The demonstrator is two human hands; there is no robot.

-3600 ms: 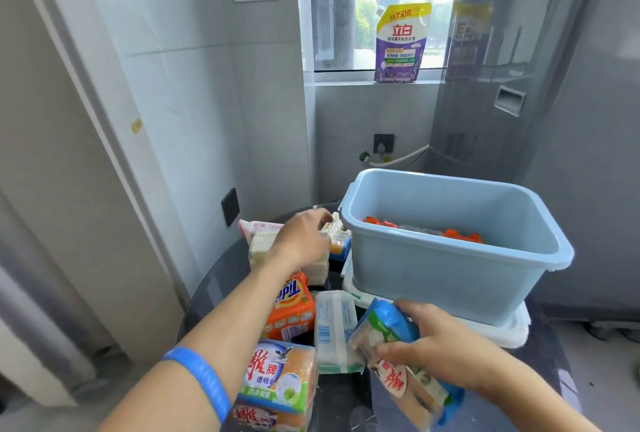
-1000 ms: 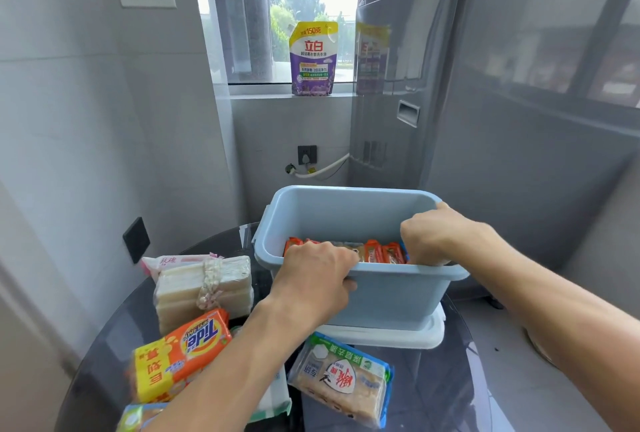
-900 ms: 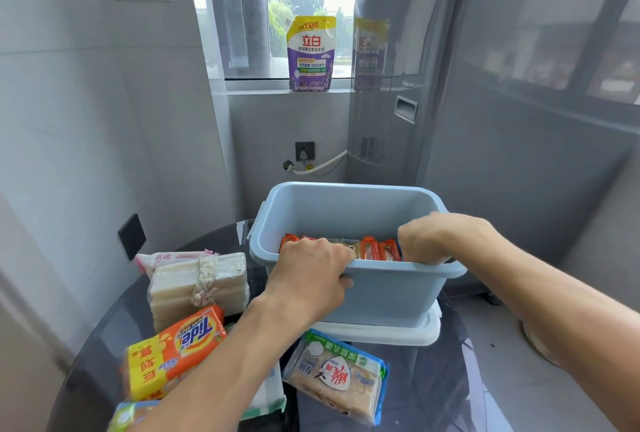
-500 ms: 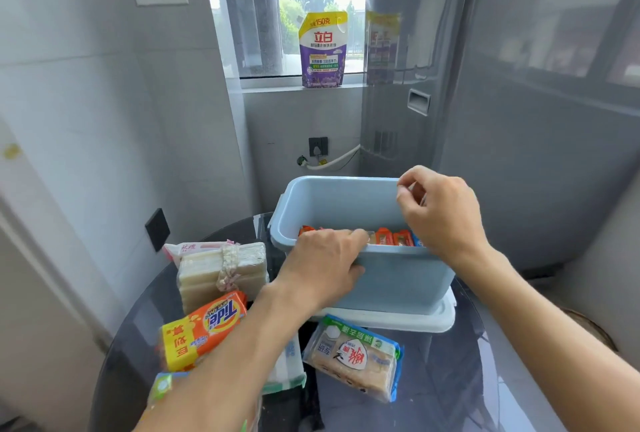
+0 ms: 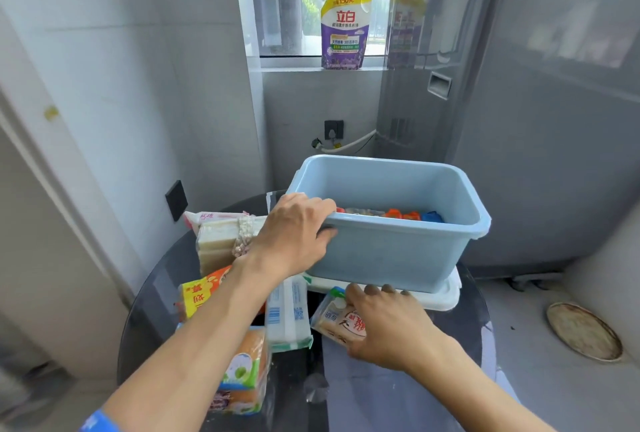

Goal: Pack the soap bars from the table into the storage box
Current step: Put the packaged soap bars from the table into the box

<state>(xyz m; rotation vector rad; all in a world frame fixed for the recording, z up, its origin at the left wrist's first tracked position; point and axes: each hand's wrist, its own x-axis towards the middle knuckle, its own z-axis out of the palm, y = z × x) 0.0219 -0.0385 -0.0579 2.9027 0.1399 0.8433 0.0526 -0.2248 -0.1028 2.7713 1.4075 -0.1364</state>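
A light blue storage box (image 5: 391,251) stands on its white lid (image 5: 446,296) at the back of a dark round glass table (image 5: 156,293). Orange and blue soap packs (image 5: 401,214) lie inside it. My left hand (image 5: 294,234) grips the box's near left rim. My right hand (image 5: 388,324) lies over a blue-edged pack of brown soap (image 5: 334,319) in front of the box, fingers curled on it. More soap lies to the left: a white pack (image 5: 287,313), an orange-yellow pack (image 5: 195,296), a tied bundle of pale bars (image 5: 216,244) and an orange-green pack (image 5: 246,365).
A grey washing machine (image 5: 519,119) stands right behind the box. A purple detergent pouch (image 5: 344,31) sits on the window sill. A white hose and wall socket (image 5: 334,130) are on the back wall. A round floor drain cover (image 5: 583,331) lies at the right.
My right hand has left the box's rim and come down onto the brown soap pack in front of the box. My left hand stays on the near rim.
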